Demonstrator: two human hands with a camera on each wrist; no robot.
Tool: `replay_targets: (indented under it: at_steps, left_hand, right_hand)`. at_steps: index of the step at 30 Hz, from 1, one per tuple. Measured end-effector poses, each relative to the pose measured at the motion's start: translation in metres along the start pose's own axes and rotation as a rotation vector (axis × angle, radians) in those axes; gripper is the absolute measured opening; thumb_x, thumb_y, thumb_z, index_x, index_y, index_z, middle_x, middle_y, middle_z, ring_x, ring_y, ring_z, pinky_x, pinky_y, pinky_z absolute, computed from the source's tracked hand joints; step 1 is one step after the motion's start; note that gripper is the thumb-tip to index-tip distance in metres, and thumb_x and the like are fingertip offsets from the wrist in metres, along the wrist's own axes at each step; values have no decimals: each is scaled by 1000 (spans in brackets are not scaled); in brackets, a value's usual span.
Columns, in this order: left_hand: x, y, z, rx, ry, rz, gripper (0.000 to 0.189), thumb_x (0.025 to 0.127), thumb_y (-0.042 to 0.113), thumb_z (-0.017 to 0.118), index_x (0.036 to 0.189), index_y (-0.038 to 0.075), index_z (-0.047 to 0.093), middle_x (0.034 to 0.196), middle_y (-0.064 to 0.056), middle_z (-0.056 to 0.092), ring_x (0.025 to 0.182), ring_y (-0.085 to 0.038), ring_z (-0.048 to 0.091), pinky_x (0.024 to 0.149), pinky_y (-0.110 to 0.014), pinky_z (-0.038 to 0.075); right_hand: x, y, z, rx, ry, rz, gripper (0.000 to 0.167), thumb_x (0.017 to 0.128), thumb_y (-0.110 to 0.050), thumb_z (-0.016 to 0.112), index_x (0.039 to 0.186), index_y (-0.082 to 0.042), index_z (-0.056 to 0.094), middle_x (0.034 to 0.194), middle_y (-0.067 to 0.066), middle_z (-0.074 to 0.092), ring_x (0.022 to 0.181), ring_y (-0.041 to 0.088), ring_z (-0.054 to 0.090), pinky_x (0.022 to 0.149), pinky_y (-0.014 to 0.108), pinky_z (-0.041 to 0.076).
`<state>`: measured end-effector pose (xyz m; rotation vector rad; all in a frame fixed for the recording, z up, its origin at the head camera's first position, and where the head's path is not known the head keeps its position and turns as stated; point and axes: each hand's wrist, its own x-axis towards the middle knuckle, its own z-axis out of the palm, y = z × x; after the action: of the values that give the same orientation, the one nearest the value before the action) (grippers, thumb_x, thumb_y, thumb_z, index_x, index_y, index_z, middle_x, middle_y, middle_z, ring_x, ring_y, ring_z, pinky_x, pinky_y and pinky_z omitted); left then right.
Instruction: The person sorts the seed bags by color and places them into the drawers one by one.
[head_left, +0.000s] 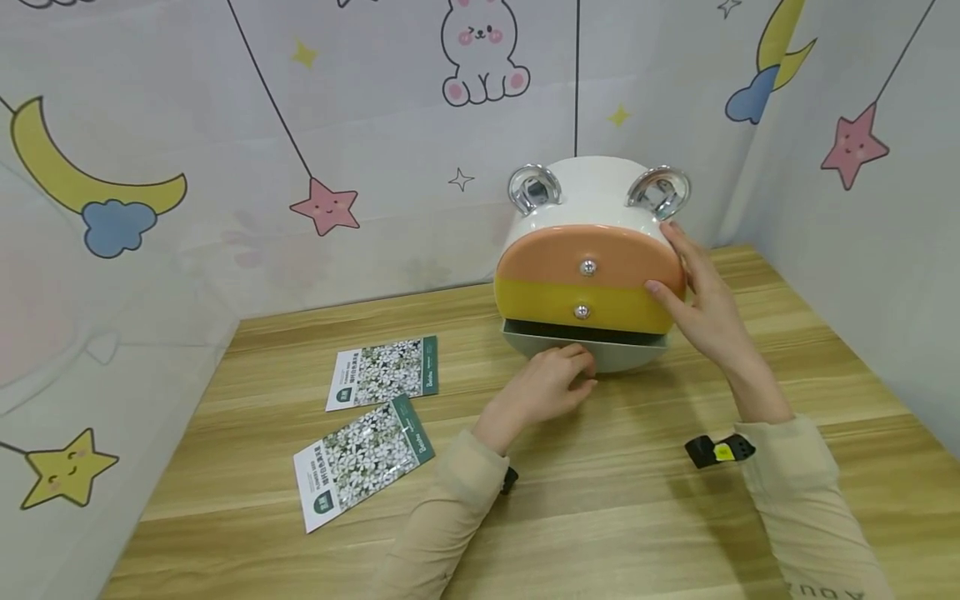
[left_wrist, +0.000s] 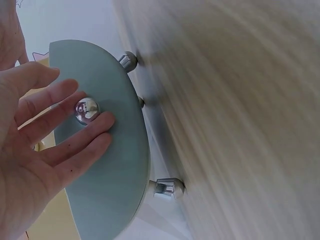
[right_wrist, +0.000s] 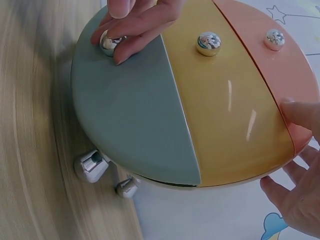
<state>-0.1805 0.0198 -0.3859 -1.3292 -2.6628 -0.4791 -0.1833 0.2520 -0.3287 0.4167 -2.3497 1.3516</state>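
A small rounded drawer cabinet [head_left: 600, 193] with a white shell and two chrome ear-like rings stands on the table. Its front has an orange drawer [head_left: 547, 250], a yellow drawer [head_left: 532, 300] and a grey-green bottom drawer [head_left: 633, 357], which is pulled out a little. At that bottom drawer, my left hand [head_left: 551, 379] has its fingers around the round chrome knob [left_wrist: 87, 110], on both sides of it. My right hand [head_left: 708, 312] rests on the cabinet's right side, thumb against the orange front and the other fingers along the side.
Two seed packets with white flowers, one farther back [head_left: 386, 372] and one nearer [head_left: 363, 458], lie on the wooden table [head_left: 247, 400] to the left. Chrome feet [right_wrist: 92, 166] hold the cabinet off the tabletop. A printed curtain [head_left: 405, 150] hangs close behind.
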Motion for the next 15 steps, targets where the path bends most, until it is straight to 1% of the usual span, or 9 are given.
replay_targets:
  at_steps: [7,15]
  left_hand:
    - [-3,3,-1,-17,-6,8,10,94,21,59,95,13,65,97,2,63,81,-8,60,75,-21,51]
    - [-7,3,0,-29,-3,5,10,95,21,58,96,14,65,97,4,63,82,-7,60,76,-17,50]
  right_hand:
    - [0,1,1,12,5,-14,69,93,-9,61,150,-33,30,161,0,22,148,30,20,111,69,22]
    - [0,2,1,9,11,-19,69,93,-10,61,150,-32,31,161,1,23,148,31,20,111,68,23]
